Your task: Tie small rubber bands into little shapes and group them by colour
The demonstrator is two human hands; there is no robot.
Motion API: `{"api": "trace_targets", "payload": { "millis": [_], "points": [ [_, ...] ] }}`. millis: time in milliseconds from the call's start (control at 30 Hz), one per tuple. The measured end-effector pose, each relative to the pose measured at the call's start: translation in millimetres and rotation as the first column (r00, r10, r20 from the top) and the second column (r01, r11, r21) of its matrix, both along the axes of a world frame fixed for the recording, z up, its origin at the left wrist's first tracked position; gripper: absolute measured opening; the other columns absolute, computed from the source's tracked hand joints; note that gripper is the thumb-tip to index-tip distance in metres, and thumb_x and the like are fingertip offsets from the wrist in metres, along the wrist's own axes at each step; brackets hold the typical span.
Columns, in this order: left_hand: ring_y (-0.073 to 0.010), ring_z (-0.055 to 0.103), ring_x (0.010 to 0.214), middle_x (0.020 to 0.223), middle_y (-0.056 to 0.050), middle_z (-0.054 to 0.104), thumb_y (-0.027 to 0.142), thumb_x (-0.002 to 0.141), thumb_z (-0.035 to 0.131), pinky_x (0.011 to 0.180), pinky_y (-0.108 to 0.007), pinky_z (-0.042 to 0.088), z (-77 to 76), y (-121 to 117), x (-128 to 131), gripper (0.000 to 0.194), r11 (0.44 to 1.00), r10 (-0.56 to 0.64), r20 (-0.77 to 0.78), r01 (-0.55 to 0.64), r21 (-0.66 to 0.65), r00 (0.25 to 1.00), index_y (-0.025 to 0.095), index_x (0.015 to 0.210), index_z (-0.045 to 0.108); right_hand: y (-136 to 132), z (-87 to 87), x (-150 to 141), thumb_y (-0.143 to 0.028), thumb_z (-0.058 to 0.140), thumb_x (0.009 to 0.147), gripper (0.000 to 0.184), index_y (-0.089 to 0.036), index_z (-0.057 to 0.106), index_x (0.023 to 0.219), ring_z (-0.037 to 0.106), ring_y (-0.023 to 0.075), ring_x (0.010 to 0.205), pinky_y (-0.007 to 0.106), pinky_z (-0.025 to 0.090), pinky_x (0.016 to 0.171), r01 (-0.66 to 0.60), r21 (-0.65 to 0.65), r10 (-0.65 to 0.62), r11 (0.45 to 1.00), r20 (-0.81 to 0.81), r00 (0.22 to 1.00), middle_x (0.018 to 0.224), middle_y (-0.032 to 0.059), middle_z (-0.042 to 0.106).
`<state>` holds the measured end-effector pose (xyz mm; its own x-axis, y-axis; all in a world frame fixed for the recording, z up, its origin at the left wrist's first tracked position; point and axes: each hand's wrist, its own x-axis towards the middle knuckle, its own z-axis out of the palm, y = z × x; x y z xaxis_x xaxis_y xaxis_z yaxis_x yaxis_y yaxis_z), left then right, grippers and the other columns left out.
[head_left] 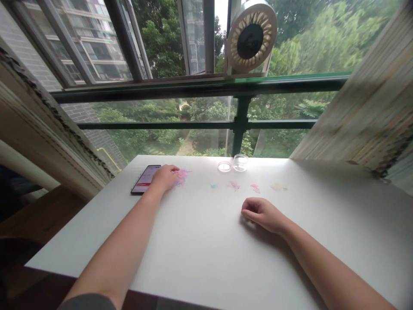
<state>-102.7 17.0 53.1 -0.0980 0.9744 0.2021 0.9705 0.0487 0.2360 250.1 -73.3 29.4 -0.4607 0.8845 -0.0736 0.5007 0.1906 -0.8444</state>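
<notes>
My left hand (165, 177) lies at the left edge of a loose pile of small pink and purple bands (181, 175), its fingers slightly apart and touching the pile. Loosely curled, my right hand (258, 212) rests on its side on the white table, and nothing shows in it. Beyond it, smaller groups of similar pieces lie in a row: blue-green pieces (214, 186), purple pieces (234, 185), pink-red pieces (255, 188) and pale yellow pieces (278, 186). They look like tiny elastic bands, too small to be sure.
A phone (146, 178) lies left of my left hand, on what seems to be a spiral notebook. Two clear round containers (225, 167) sit near the back edge of the table (193, 241). Behind are a green railing, a window and a round fan (250, 41); curtains hang on both sides.
</notes>
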Motion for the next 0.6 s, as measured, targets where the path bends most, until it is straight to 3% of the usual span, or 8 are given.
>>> {"api": "trace_targets", "payload": {
  "millis": [100, 233, 600],
  "points": [
    [-0.0239, 0.062, 0.090, 0.101, -0.006, 0.070, 0.032, 0.073, 0.054, 0.075, -0.030, 0.047, 6.5, 12.7, 3.5, 0.029, 0.994, -0.010, -0.086, 0.000, -0.108, 0.996, 0.026, 0.095, 0.071, -0.1, -0.5, 1.2, -0.028, 0.054, 0.078, 0.015, -0.015, 0.055, 0.072, 0.047, 0.0104, 0.054, 0.022, 0.036, 0.051, -0.010, -0.012, 0.009, 1.000, -0.010, 1.000, 0.060, -0.0002, 0.055],
    [-0.0256, 0.063, 0.089, 0.096, -0.007, 0.071, 0.032, 0.067, 0.058, 0.078, -0.031, 0.046, 8.2, 22.3, 6.5, 0.026, 0.989, -0.014, -0.149, -0.008, -0.148, 0.989, 0.027, 0.087, 0.073, -0.1, -0.9, 2.7, -0.028, 0.054, 0.078, 0.014, -0.015, 0.056, 0.072, 0.045, 0.0106, 0.054, 0.022, 0.035, 0.051, -0.021, 0.006, 0.020, 1.000, 0.009, 1.000, 0.060, -0.0007, 0.053],
    [-0.0240, 0.063, 0.087, 0.099, -0.008, 0.070, 0.028, 0.072, 0.049, 0.074, -0.030, 0.047, 5.6, 14.7, 3.9, 0.028, 0.995, -0.039, -0.197, 0.020, -0.094, 0.980, 0.023, 0.088, 0.071, -2.8, 1.9, 3.5, -0.030, 0.054, 0.078, 0.015, -0.016, 0.057, 0.073, 0.043, 0.0099, 0.055, 0.023, 0.034, 0.052, -0.053, 0.040, 0.051, 0.998, 0.034, 0.998, 0.060, -0.0020, 0.051]
  ]
}}
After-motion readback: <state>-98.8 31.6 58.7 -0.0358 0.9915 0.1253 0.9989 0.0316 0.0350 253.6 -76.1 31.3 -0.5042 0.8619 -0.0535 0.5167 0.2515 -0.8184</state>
